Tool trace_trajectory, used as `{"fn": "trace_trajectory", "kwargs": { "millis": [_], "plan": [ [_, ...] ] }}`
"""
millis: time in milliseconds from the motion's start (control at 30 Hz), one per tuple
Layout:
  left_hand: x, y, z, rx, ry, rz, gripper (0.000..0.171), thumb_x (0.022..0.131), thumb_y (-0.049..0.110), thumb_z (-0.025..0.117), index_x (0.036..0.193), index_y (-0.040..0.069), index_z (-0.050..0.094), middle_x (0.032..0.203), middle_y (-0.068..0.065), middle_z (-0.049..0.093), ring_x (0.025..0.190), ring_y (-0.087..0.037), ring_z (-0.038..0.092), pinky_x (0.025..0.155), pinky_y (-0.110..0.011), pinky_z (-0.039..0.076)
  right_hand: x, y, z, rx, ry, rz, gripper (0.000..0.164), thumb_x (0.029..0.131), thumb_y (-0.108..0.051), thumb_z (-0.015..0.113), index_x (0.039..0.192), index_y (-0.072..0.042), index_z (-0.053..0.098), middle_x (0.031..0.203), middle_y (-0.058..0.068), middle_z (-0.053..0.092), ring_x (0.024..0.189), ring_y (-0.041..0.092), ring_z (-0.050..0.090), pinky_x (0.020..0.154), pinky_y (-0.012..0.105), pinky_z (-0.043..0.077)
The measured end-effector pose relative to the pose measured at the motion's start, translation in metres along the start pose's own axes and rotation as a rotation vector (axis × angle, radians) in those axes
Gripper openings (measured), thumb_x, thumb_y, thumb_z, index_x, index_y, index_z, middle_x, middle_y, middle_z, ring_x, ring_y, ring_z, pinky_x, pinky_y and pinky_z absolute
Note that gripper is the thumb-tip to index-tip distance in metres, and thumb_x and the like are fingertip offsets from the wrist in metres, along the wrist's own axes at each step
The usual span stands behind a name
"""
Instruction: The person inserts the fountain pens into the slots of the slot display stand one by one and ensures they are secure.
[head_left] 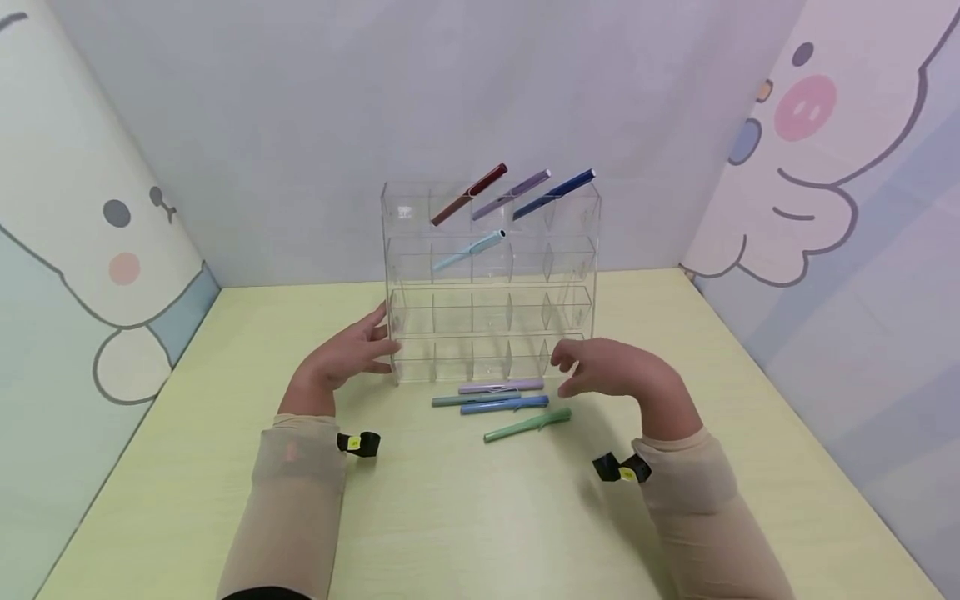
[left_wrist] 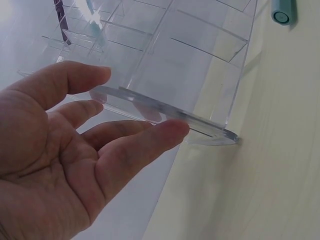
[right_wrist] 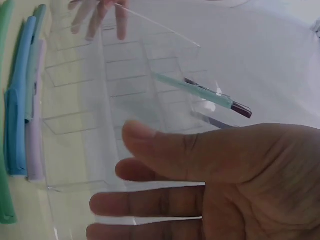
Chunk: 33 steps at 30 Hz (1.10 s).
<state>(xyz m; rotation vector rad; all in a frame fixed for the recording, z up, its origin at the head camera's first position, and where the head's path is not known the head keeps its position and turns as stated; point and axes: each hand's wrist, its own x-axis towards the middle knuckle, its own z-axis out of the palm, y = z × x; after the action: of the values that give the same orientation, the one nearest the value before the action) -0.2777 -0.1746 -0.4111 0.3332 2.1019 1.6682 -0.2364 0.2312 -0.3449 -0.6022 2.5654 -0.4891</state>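
Observation:
A clear acrylic display rack (head_left: 491, 287) with several tiers of small compartments stands upright on the table. My left hand (head_left: 352, 350) is at its lower left side, the extended fingers (left_wrist: 150, 145) touching the side panel. Beside the lower right corner is my right hand (head_left: 607, 367), fingers loosely bent and holding nothing. Leaning in the top tier are a dark red pen (head_left: 470, 195), a lavender pen (head_left: 512, 194) and a dark blue pen (head_left: 555, 194). One tier below, a light blue pen (head_left: 470, 251) leans in a compartment.
In front of the rack lie a second lavender pen (head_left: 501, 387), a grey-green pen (head_left: 476, 399), a blue pen (head_left: 505, 405) and a green pen (head_left: 528, 425). Printed cartoon curtains hang behind and beside the pale yellow table (head_left: 450, 517).

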Motion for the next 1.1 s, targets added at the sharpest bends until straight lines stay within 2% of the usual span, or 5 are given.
{"fn": "trace_trajectory", "kwargs": {
  "millis": [100,233,500,833,1100],
  "plan": [
    [-0.001,0.001,0.0,0.002,0.0,-0.001,0.079,0.102,0.017,0.054,0.152,0.054,0.005,0.159,-0.015,0.029,0.133,-0.04,0.047,0.101,-0.054,0.048,0.008,-0.005,0.009,-0.085,-0.048,0.05,0.044,0.088,-0.032,0.073,0.124,-0.012,0.059,0.122,0.007,0.063,0.108,0.024,0.061,0.088,0.044,0.051],
    [-0.001,0.0,0.0,0.004,0.001,-0.006,0.08,0.102,0.016,0.053,0.152,0.053,0.003,0.16,-0.014,0.027,0.134,-0.04,0.046,0.101,-0.053,0.048,0.017,-0.011,0.021,-0.189,-0.081,0.107,0.04,0.083,-0.031,0.077,0.115,-0.011,0.062,0.105,0.002,0.064,0.092,0.019,0.059,0.078,0.041,0.05],
    [-0.002,0.001,0.0,-0.002,-0.008,0.004,0.081,0.102,0.016,0.053,0.153,0.05,0.001,0.16,-0.015,0.027,0.135,-0.041,0.045,0.101,-0.053,0.048,0.03,-0.01,0.036,-0.231,-0.097,0.139,0.031,0.076,-0.025,0.083,0.086,-0.012,0.057,0.079,0.0,0.054,0.071,0.017,0.046,0.062,0.031,0.038],
    [-0.003,0.003,0.001,-0.004,-0.007,0.008,0.08,0.102,0.014,0.051,0.154,0.048,0.001,0.16,-0.016,0.027,0.135,-0.041,0.044,0.101,-0.053,0.048,0.041,-0.005,0.046,-0.313,-0.135,0.111,0.022,0.079,-0.013,0.08,0.081,-0.014,0.058,0.077,-0.002,0.055,0.069,0.017,0.048,0.061,0.03,0.04],
    [-0.004,0.004,0.001,0.003,0.0,-0.005,0.08,0.102,0.013,0.051,0.155,0.047,0.0,0.159,-0.016,0.027,0.134,-0.041,0.045,0.101,-0.053,0.049,0.036,0.0,0.037,-0.254,-0.149,0.097,0.013,0.082,-0.005,0.068,0.084,-0.016,0.061,0.078,-0.002,0.057,0.069,0.016,0.05,0.06,0.03,0.041]
  ]
}}
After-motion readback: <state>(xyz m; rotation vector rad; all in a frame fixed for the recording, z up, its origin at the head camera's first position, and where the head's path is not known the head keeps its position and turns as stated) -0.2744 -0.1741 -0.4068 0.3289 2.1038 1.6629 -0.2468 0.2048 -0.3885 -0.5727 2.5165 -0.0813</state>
